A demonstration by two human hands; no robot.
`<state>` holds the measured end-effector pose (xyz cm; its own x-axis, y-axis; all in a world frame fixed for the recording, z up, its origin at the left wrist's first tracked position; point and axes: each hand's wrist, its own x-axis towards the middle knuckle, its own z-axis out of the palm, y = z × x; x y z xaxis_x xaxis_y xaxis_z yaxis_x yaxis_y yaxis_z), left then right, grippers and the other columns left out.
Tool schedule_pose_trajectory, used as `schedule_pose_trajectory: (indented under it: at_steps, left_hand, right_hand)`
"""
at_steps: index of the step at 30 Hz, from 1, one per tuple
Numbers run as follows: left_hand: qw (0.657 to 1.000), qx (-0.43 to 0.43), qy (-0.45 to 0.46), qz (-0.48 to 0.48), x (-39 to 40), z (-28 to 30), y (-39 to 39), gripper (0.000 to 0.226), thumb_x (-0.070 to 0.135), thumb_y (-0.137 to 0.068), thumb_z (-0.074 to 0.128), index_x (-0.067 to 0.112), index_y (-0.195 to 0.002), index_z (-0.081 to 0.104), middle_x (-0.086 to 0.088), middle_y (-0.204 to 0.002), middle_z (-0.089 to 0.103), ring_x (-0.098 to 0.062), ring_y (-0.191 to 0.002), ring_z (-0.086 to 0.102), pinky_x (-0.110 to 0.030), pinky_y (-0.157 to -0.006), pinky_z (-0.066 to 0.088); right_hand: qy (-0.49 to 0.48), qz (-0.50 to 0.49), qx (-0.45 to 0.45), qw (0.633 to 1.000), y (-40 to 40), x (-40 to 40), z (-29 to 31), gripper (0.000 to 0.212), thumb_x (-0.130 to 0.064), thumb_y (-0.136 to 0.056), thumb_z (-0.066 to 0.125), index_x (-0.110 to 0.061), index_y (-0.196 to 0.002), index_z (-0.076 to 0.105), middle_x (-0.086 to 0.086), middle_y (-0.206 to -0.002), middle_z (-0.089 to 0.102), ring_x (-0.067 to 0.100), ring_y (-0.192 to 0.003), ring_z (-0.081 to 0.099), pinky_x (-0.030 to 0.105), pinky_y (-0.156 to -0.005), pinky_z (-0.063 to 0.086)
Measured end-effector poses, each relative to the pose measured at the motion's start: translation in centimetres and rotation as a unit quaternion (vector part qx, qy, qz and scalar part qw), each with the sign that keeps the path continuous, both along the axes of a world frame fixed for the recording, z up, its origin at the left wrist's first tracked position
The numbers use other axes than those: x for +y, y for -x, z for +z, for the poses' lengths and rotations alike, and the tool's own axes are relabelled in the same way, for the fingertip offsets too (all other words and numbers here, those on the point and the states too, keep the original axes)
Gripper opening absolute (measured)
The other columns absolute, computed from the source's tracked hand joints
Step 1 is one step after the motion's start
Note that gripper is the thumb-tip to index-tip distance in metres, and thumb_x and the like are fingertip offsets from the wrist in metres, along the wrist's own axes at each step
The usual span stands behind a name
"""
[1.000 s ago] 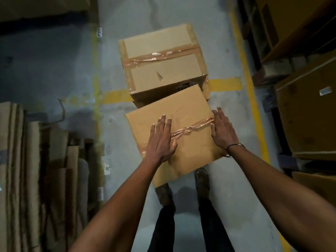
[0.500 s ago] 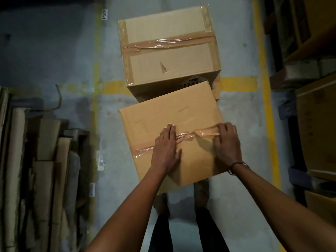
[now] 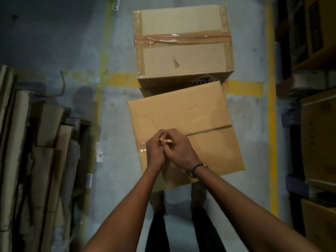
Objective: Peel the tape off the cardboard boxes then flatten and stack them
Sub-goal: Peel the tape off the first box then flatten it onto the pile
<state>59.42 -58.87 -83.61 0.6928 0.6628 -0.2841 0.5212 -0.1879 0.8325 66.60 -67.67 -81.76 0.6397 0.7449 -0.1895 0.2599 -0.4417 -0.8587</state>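
A brown cardboard box (image 3: 181,113) stands right in front of me, above my feet. Both hands meet over the middle of its top seam. My left hand (image 3: 154,151) and my right hand (image 3: 180,148) pinch a bunched strip of clear tape (image 3: 166,141) between their fingertips. The seam to the right of the hands is bare and slightly parted. A short stretch of tape (image 3: 142,147) still lies stuck on the box left of the hands. Behind it stands a second box (image 3: 183,57), sealed with brown tape (image 3: 181,39) across its top and along its edges.
Flattened cardboard sheets (image 3: 36,160) stand on edge in a row at the left. Shelving with large cartons (image 3: 318,135) lines the right side. The grey floor carries yellow lines (image 3: 271,124). My legs and shoes are under the near box's front edge.
My right hand has swept left along the seam, pulling the tape off the right half of the near box and bunching it. Both hands now meet at the middle.
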Motion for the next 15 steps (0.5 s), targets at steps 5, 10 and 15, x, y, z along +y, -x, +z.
schedule_pose_trajectory:
  at_steps: [5,10,15]
  left_hand:
    - [0.997,0.036,0.01,0.065,3.0,-0.9,3.6,0.012,0.014,-0.086,0.075,0.025,-0.085,0.071,0.012,-0.08,0.072,0.001,-0.077,0.066,-0.015,-0.063,0.046]
    - [0.991,0.059,0.026,0.114,4.6,-0.7,6.1,0.006,0.024,-0.092,0.072,0.02,-0.093,0.069,0.009,-0.087,0.071,0.004,-0.081,0.062,-0.014,-0.069,0.047]
    - [0.915,0.004,0.168,0.366,5.7,-0.3,7.6,0.033,0.016,-0.094,0.071,0.029,-0.121,0.055,0.003,-0.113,0.07,-0.01,-0.098,0.068,-0.028,-0.082,0.058]
  right_hand:
    - [0.03,-0.045,-0.03,0.998,1.2,-0.5,-0.6,0.047,-0.03,-0.074,0.072,-0.02,-0.117,0.058,-0.006,-0.113,0.051,0.007,-0.097,0.055,0.021,-0.081,0.053]
    - [0.128,-0.018,-0.073,0.989,2.2,0.3,-2.3,0.046,-0.03,-0.084,0.071,-0.02,-0.126,0.056,-0.005,-0.12,0.051,0.01,-0.101,0.054,0.031,-0.086,0.054]
    - [0.162,0.0,-0.153,0.975,3.6,3.5,-2.5,0.019,-0.028,-0.095,0.063,-0.021,-0.112,0.058,-0.001,-0.112,0.048,0.017,-0.1,0.05,0.03,-0.074,0.051]
